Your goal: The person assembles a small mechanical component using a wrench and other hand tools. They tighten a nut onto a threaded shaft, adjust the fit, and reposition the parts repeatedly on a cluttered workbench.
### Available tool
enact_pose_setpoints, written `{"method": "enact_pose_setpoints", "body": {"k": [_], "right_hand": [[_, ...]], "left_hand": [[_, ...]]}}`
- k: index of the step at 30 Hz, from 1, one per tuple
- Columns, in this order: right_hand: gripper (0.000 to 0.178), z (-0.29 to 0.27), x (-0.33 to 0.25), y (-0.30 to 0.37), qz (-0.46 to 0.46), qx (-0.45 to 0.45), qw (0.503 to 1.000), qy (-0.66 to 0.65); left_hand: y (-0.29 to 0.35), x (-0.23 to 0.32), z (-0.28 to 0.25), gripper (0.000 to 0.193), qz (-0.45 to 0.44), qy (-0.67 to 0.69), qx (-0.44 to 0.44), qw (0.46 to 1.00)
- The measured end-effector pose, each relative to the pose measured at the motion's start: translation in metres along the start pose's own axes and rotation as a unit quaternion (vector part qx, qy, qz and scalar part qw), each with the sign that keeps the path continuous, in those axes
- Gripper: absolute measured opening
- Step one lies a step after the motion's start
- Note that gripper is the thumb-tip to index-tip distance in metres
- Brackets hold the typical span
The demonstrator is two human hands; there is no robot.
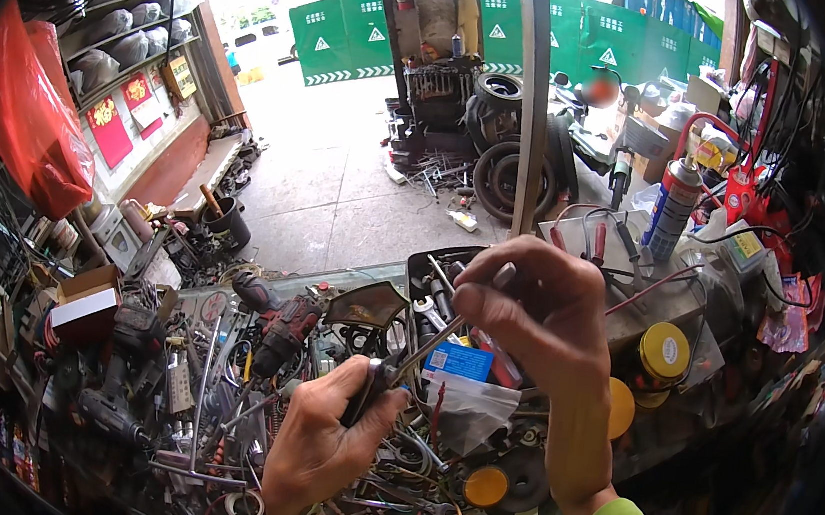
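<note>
My left hand [328, 435] is closed round a small dark object [374, 386], gripped between thumb and fingers above the cluttered bench. From it a thin metal rod [433, 348] slants up and to the right. My right hand [552, 317] is raised higher and pinches the rod's upper end between thumb and fingers. Its palm and curled fingers hide part of that end, so I cannot tell the tool's exact kind. Just below the rod lie a blue card [459, 362] and a clear plastic bag [467, 410].
Red-and-black cordless drills [286, 330] and loose tools cover the bench's left. Yellow-lidded jars [664, 349] and a spray can [674, 210] stand at right. A metal post [530, 99] rises beyond the bench, near stacked tyres [509, 185]. A red plastic bag [35, 117] hangs at left.
</note>
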State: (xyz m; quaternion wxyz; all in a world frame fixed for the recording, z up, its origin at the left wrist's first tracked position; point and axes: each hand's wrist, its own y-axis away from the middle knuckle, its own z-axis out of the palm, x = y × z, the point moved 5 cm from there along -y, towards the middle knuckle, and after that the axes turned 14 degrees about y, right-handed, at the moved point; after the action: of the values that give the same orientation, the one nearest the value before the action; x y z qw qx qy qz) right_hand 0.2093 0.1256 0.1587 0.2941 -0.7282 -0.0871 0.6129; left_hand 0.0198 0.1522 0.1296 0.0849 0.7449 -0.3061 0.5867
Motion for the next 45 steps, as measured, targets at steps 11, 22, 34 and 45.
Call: {"method": "enact_pose_setpoints", "body": {"k": [11, 22, 34, 45], "right_hand": [[0.035, 0.057, -0.058, 0.051, -0.408, -0.017, 0.841, 0.356], [0.032, 0.055, -0.044, 0.045, -0.332, -0.008, 0.92, 0.207], [0.023, 0.026, -0.011, 0.016, -0.097, 0.121, 0.987, 0.036], [0.022, 0.065, 0.006, 0.02, -0.066, -0.021, 0.993, 0.095]], "left_hand": [[-0.004, -0.013, -0.02, 0.021, 0.016, 0.102, 0.192, 0.976], [0.005, -0.006, -0.035, 0.031, 0.053, 0.358, 0.228, 0.904], [-0.001, -0.002, -0.016, 0.038, 0.106, 0.083, 0.255, 0.957], [-0.001, -0.004, -0.005, 0.04, 0.168, -0.058, 0.242, 0.954]]}}
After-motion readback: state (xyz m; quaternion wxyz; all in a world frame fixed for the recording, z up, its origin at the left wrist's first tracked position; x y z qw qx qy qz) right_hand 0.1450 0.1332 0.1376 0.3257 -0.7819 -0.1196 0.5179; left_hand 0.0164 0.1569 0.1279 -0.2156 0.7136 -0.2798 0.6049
